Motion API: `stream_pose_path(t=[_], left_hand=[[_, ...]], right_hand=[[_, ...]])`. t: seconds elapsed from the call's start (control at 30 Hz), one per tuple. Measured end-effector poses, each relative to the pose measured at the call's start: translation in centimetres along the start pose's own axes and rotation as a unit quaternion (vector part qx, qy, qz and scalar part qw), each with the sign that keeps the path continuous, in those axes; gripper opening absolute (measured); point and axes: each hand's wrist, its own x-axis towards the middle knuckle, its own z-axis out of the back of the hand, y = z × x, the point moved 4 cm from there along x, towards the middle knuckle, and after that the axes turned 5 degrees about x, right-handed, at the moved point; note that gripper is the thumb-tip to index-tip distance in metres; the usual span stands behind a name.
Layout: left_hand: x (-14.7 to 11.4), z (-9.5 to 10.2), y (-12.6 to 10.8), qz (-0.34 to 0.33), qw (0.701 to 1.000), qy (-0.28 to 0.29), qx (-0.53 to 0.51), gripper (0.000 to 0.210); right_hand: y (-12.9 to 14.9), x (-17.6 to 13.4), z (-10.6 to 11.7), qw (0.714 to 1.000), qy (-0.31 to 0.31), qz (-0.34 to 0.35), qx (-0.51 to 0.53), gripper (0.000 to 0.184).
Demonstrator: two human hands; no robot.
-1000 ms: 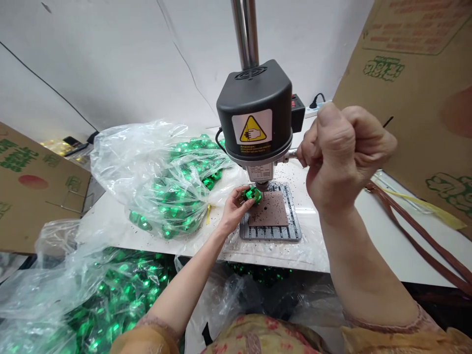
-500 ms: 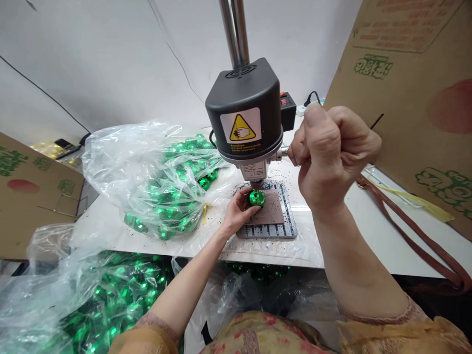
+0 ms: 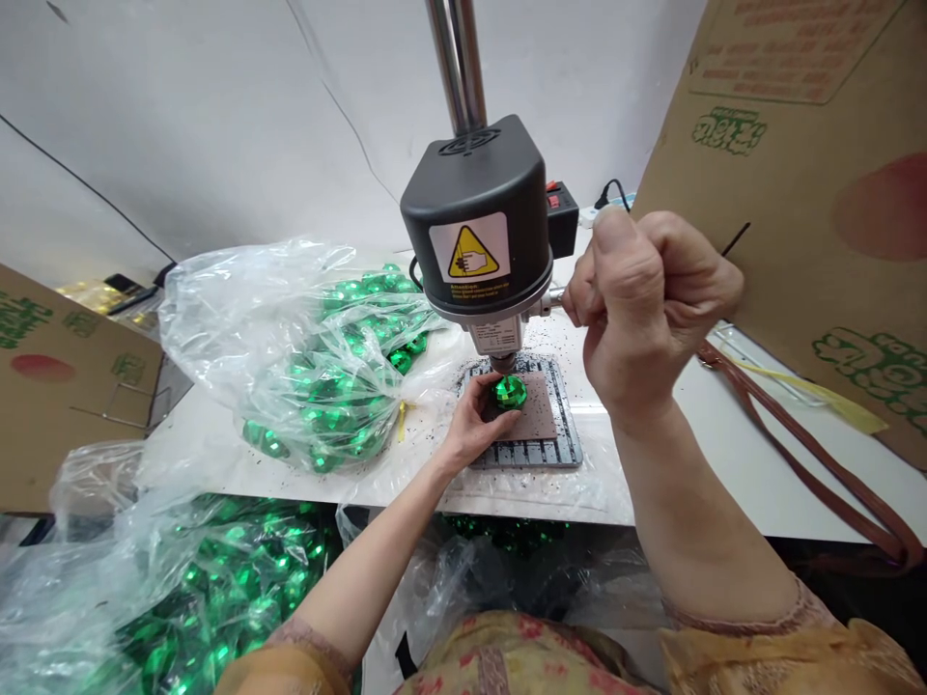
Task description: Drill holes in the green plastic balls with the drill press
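A black bench drill press (image 3: pixel 474 222) with a yellow hand-warning label stands in the middle. Under its chuck (image 3: pixel 505 363) is a shiny green faceted ball (image 3: pixel 511 392), which my left hand (image 3: pixel 474 422) grips from the left between thumb and fingers. The ball sits over a brown square board (image 3: pixel 534 410) on the slotted metal base (image 3: pixel 571 439). My right hand (image 3: pixel 644 299) is closed in a fist round the drill press's feed handle (image 3: pixel 556 297), at the machine's right side; most of the handle is hidden by the fingers.
A clear plastic bag (image 3: pixel 246 319) of green balls lies left of the drill. A second bag (image 3: pixel 217 589) of them is below the table edge. Cardboard boxes (image 3: pixel 803 193) stand right and left. A brown strap (image 3: pixel 803 454) hangs off the table's right side. Dark shavings surround the base.
The green ball and my left hand have shifted slightly right and down beneath the chuck. My right hand stays on the feed handle, almost unmoved.
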Motion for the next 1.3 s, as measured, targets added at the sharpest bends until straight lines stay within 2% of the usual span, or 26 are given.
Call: stream_pose_path(t=[0.17, 0.33, 0.5, 0.73, 1.03, 1.2, 1.3], left_hand=[[-0.3, -0.4, -0.4, 0.012, 0.997, -0.066, 0.040, 0.054], [-0.7, -1.1, -0.7, 0.012, 0.997, -0.045, 0.054, 0.055], [-0.9, -0.8, -0.7, 0.001, 0.997, -0.044, 0.058, 0.057], [-0.9, -0.7, -0.4, 0.004, 0.998, -0.044, 0.048, 0.055], [-1.0, -0.6, -0.2, -0.005, 0.998, -0.038, 0.044, 0.055], [-1.0, -0.6, -0.3, -0.005, 0.998, -0.040, 0.046, 0.055], [-1.0, -0.7, -0.3, -0.008, 0.998, -0.040, 0.051, 0.054]], right_hand=[[0.3, 0.3, -0.1, 1.000, -0.017, -0.012, 0.007, 0.049], [1.0, 0.6, -0.3, 0.997, -0.036, -0.027, 0.055, 0.056], [1.0, 0.7, -0.3, 0.998, -0.030, -0.047, 0.025, 0.056], [0.7, -0.4, 0.2, 0.999, -0.039, -0.018, 0.008, 0.057], [0.6, -2.5, 0.6, 0.995, -0.057, 0.028, 0.083, 0.055], [0.1, -2.8, 0.8, 0.994, -0.043, 0.045, 0.085, 0.055], [-0.1, -3.1, 1.1, 0.992, -0.035, 0.080, 0.096, 0.053]])
